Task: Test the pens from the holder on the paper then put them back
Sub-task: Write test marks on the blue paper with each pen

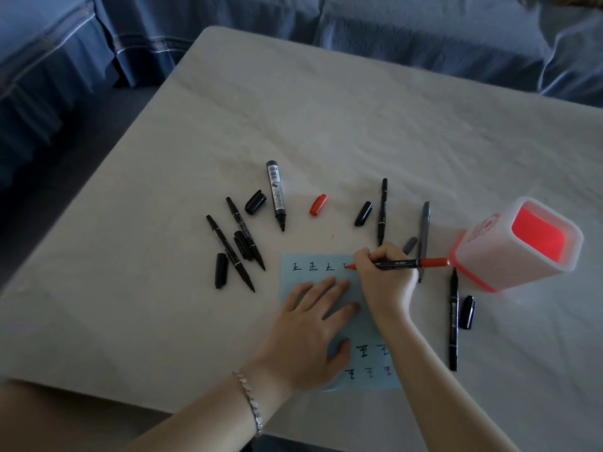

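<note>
My right hand (385, 275) grips a red-tipped marker (408, 263), its nib touching the top row of a light blue paper (313, 278) that bears several written characters. My left hand (310, 331) lies flat on the paper with fingers spread. The white and red pen holder (483, 256) stands to the right, with no pens visible inside. The marker's red cap (318, 204) lies beyond the paper.
Uncapped black pens lie on the cloth-covered table (326, 125): a thick marker (276, 194), two thin ones at left (230, 252), one (382, 212) above the paper, a grey one (423, 236), one (453, 321) at right. Loose caps lie among them. A blue sofa (424, 27) stands behind.
</note>
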The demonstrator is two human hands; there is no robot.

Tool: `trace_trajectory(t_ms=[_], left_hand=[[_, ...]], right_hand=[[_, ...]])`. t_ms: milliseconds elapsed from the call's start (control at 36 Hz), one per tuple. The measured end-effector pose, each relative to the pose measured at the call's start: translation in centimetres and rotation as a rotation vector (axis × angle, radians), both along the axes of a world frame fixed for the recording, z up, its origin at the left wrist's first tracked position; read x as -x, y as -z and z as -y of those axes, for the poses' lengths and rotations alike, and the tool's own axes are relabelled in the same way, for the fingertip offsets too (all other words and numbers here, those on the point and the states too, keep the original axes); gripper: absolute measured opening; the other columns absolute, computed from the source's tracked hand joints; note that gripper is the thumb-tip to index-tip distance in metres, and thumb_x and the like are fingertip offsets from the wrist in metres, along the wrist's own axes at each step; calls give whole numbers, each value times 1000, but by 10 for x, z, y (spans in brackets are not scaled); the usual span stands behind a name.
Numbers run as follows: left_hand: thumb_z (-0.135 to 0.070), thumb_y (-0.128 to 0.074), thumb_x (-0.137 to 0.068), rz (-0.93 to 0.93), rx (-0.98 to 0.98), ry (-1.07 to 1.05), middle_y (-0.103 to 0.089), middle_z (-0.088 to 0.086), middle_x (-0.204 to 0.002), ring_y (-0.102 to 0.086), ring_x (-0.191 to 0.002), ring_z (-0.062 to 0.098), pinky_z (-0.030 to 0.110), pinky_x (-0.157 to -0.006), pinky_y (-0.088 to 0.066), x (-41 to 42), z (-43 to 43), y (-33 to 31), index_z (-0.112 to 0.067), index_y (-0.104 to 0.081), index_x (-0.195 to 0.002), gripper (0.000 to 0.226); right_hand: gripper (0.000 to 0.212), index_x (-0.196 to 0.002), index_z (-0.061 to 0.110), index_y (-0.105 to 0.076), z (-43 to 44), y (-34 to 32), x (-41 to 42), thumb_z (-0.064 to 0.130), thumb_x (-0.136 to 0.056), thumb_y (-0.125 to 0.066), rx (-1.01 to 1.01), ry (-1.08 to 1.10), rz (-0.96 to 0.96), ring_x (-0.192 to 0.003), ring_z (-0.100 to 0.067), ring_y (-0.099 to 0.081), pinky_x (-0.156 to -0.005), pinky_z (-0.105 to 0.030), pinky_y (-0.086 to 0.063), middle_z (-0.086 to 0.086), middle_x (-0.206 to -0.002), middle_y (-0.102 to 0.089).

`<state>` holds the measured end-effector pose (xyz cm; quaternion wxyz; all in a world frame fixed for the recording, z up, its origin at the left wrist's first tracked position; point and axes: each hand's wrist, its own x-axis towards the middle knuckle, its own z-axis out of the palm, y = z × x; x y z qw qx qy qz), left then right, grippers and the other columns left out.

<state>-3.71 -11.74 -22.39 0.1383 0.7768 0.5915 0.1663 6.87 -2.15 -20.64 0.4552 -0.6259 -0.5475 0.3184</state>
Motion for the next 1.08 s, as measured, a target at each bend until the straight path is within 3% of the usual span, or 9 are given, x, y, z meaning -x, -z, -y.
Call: trace_trajectory(t_ms=[139,500,583,778,944,1083], left_hand=[[-43,-47,-77,12,4,0,-54,2,-134,-43,-128,20,36,-106,-23,0,0,1,-28,-55,-119,45],[-43,-46,-77,9,21,1,-52,1,-136,-41,-129,19,34,-108,-19,0,-1,0,-29,-54,-120,46],[-43,-47,-77,14,9,-1,-53,1,-135,-39,-129,18,34,-108,-19,0,-1,0,-29,-53,-119,45],[-43,-47,-76,9,-8,0,-54,1,-134,-43,-128,19,35,-107,-22,0,-1,2,-29,-55,-118,45],[-43,-47,-76,5,-5,-1,-55,2,-134,-46,-127,20,36,-106,-23,1,-1,2,-28,-58,-117,46],[-45,-46,-75,-29,-4,-1,-55,-2,-133,-47,-126,18,34,-105,-24,1,-1,1,-29,-60,-116,46]], right_hand=[[26,-55,2,-48,1,-2,1,-4,-77,-60,-8,1,-22,-40,4,-47,-42,-4,-34,-1,-47,-42],[23,-55,-2,-52,1,-3,1,-5,-75,-62,-10,-44,-10,-41,8,-50,-43,-5,-36,1,-46,-44],[30,-51,5,-47,0,0,1,-3,-75,-63,-7,-57,7,-41,4,-49,-43,-7,-36,3,-45,-44],[33,-49,11,-43,1,2,-1,-6,-72,-60,-26,56,-26,-41,3,-47,-44,-6,-34,3,-45,-42],[37,-48,14,-41,-1,1,-2,-7,-72,-59,-9,90,-115,-40,3,-44,-45,-4,-35,14,-38,-47],[26,-57,12,-50,-2,-6,-6,11,-79,-64,92,105,-198,-40,1,-43,-48,-15,-40,5,-48,-50]])
